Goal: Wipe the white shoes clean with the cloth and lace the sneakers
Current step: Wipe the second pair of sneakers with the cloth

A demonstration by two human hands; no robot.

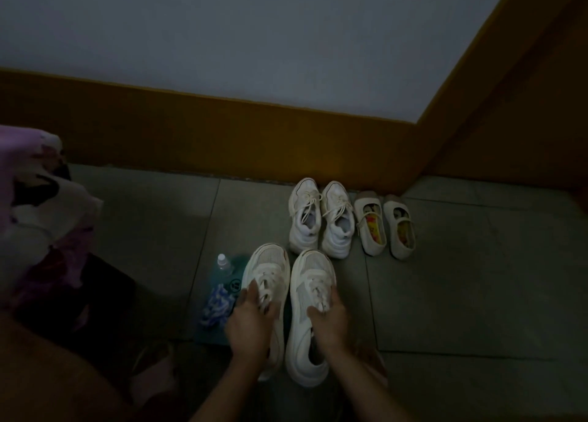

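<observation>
Sneakers (300,342) sit paired on the floor (445,294), one under each hand.
Your left hand (251,321) and right hand (329,321) curl round the laces (315,286); lift one, then fetch the cloth (216,305) beside it.

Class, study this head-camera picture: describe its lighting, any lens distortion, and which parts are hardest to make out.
Head view: dim all over, no glare; the near sneakers, with the left hand and right hand on them, show brightest; the skirting board looks slightly bowed, likely the wide lens; the bottle and blue cloth are murky; the lower left corner is almost black.
</observation>
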